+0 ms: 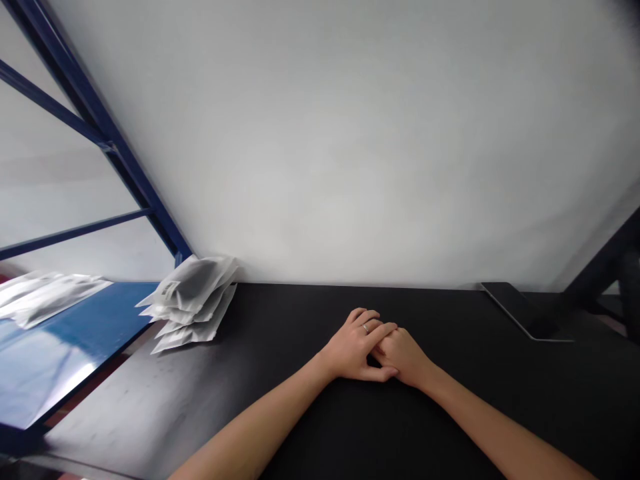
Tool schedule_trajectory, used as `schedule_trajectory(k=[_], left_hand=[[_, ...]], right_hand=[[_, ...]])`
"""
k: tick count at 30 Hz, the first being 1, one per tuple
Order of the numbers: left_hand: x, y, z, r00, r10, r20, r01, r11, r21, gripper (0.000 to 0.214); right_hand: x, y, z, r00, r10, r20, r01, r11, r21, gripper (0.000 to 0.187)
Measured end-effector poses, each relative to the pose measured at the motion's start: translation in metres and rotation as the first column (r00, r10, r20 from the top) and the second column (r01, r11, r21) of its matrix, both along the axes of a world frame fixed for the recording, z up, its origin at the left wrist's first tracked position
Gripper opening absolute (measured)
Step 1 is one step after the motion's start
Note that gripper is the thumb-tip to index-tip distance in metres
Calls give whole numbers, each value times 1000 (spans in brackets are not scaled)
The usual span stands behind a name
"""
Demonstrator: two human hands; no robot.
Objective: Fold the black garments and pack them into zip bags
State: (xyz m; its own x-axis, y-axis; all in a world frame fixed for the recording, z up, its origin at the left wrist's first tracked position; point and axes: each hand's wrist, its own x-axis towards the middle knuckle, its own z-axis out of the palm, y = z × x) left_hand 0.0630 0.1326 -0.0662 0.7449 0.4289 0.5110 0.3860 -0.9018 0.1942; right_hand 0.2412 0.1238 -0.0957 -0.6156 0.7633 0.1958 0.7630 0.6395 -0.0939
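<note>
Both my hands rest together on the black tabletop (pixel 280 333), near its middle. My left hand (pixel 353 350) lies flat with its fingers stretched over my right hand, and it wears a ring on one finger. My right hand (pixel 407 360) lies palm down beneath it, its fingers mostly covered by the left fingers. Neither hand holds anything. Both forearms are bare and reach in from the bottom edge.
A stack of several white plastic pouches (pixel 193 300) lies at the table's back left corner. More pouches (pixel 47 293) lie on a blue shelf (pixel 60 353) of a blue metal rack at left. A white wall stands behind. A dark flat device (pixel 520 310) sits at back right.
</note>
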Motion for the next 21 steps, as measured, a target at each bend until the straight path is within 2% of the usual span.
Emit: schedule_trajectory(k=[12, 21], left_hand=[[1, -3, 0, 1000, -12, 3, 12, 1000, -27, 71], [1, -5, 3, 1000, -12, -5, 12, 998, -65, 67]], right_hand=[[3, 0, 2, 998, 63, -18, -64, 998, -21, 22], [3, -1, 4, 999, 30, -14, -30, 998, -53, 21]])
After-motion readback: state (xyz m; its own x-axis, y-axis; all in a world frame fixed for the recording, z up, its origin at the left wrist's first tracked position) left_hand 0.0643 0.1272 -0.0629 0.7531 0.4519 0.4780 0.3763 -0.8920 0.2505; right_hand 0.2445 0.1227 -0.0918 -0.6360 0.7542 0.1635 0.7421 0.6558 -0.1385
